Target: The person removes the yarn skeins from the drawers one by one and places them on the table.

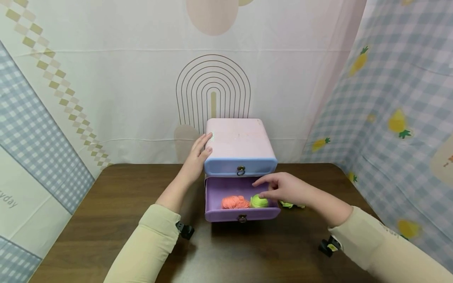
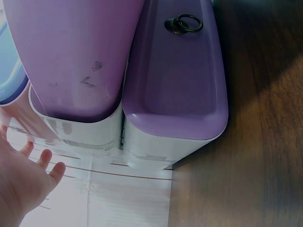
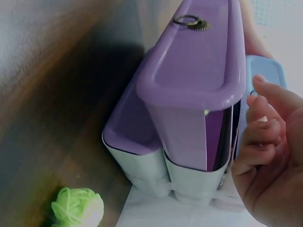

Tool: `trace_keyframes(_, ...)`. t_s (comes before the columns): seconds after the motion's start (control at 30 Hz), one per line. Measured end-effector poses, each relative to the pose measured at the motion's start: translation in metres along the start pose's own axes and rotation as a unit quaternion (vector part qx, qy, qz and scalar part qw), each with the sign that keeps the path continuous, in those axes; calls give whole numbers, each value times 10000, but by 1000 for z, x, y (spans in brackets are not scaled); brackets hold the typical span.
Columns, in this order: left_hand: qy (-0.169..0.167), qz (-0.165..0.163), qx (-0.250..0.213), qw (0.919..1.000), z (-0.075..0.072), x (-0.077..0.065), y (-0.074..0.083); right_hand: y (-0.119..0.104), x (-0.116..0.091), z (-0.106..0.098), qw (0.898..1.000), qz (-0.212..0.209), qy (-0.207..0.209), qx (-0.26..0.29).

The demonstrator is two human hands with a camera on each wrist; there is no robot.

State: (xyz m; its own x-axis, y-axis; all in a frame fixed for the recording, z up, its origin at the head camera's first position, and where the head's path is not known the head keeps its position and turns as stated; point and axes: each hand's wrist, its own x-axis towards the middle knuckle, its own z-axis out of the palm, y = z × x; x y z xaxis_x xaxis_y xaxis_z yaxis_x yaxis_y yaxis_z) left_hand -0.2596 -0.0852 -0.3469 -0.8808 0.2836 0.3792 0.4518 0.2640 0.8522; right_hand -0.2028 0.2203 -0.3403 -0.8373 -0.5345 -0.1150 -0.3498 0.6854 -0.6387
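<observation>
A box of drawers is set on a table, with a cloth behind it. Its pulled-out drawer is set between the top drawer and the bottom drawer. In it, a yarn bundle is laid left of a yarn ball. A yarn clump is found on the table, right of the box. The left hand is put at the box's left side, the right hand above the drawer's right part.

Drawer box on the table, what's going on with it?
A person's left hand is at the left edge of the drawer box, while the right hand, holding nothing, hovers over the open purple drawer. Inside lie orange yarn and a green ball. The blue drawer above is closed, and more green yarn sits on the table to the right.
</observation>
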Motion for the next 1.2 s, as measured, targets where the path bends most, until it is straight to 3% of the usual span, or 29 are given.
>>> trace_keyframes(0.5, -8, -46, 21, 10000, 1, 0, 0, 15, 15, -3, 9914, 48, -1175, -575)
trace_keyframes(0.73, 156, 49, 82, 9998, 6, 14, -46, 6, 19, -3, 9855, 121, -1413, -928)
trace_keyframes(1.2, 185, 57, 59, 9998, 6, 15, -47, -3, 25, 1, 9738, 262, -1591, -1606)
